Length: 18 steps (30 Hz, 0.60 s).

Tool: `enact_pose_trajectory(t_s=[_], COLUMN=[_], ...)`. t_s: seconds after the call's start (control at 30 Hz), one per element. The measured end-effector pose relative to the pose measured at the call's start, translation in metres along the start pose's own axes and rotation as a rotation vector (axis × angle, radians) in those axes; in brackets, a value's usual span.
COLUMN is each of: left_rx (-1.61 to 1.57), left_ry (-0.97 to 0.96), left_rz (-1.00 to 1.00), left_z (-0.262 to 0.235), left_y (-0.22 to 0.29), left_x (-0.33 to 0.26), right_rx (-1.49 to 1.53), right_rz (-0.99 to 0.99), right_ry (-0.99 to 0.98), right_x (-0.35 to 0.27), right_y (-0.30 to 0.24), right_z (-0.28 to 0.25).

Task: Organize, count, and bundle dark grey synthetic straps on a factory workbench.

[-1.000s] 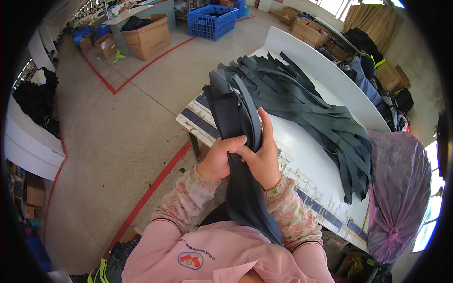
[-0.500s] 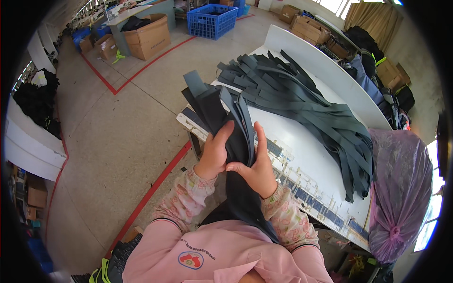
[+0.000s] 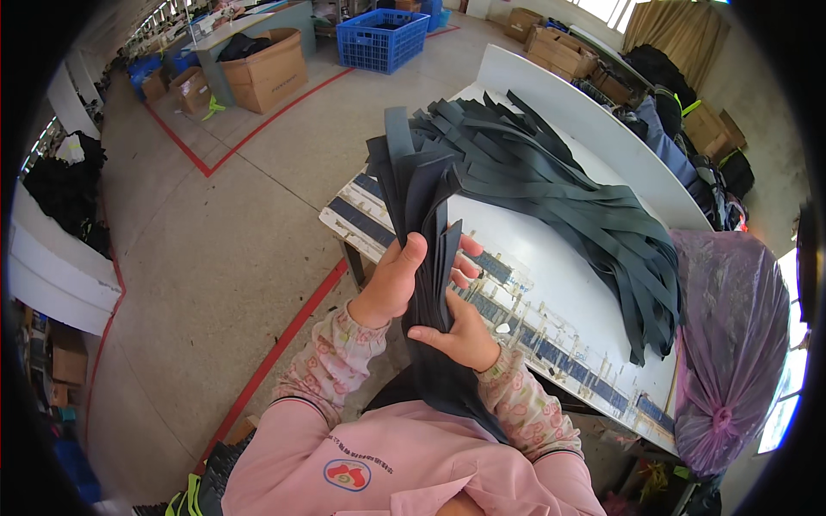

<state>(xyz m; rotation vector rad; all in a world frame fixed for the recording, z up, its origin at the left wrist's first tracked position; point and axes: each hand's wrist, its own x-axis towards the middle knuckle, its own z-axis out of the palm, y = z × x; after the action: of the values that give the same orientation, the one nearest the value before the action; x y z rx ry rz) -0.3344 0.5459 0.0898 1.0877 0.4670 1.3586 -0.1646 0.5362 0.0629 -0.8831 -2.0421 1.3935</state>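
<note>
A bundle of dark grey-black fabric strips [image 3: 422, 193] stands upright in front of me, its upper ends fanned unevenly and its lower part hanging towards my lap. Wrapped round its middle is my left hand [image 3: 389, 282], thumb on the near face and fingertips showing past the right side. Lower down, my right hand [image 3: 469, 337] clasps the same bundle, thumb across the front; its other fingers are mostly hidden behind. Beyond my hands, a large heap of similar strips [image 3: 551, 185] lies along the white table [image 3: 508, 228].
The table's near edge [image 3: 551, 351] is worn and taped, with a raised white board [image 3: 594, 120] at its far side. A purple plastic bag [image 3: 731, 335] stands at its right end. Cardboard boxes [image 3: 267, 73] and a blue crate [image 3: 383, 43] sit on the floor beyond.
The bundle has swung from leaning left to nearly upright, its strips closer together. My right hand has moved lower and closed round it; left fingertips now show on the right side.
</note>
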Motion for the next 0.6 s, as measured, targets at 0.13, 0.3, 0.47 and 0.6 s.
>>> enact_pose_trajectory(t_s=[0.13, 0.3, 0.47, 0.6], left_rx=[-0.102, -0.149, 0.2, 0.302], left_ry=[0.065, 0.047, -0.089, -0.07], left_rz=[0.054, 0.093, -0.01, 0.063], left_z=[0.0, 0.014, 0.007, 0.009], left_y=[-0.006, -0.006, 0.002, 0.005], left_x=[-0.001, -0.005, -0.009, -0.01], right_rx=[0.272, 0.365, 0.216, -0.041], right_rz=[-0.085, -0.092, 0.032, -0.256], right_ry=[0.08, 0.112, -0.023, 0.145], right_x=[-0.001, 0.003, 0.007, 0.014], right_y=[0.005, -0.003, -0.013, -0.028], right_z=[0.006, 0.003, -0.013, -0.008])
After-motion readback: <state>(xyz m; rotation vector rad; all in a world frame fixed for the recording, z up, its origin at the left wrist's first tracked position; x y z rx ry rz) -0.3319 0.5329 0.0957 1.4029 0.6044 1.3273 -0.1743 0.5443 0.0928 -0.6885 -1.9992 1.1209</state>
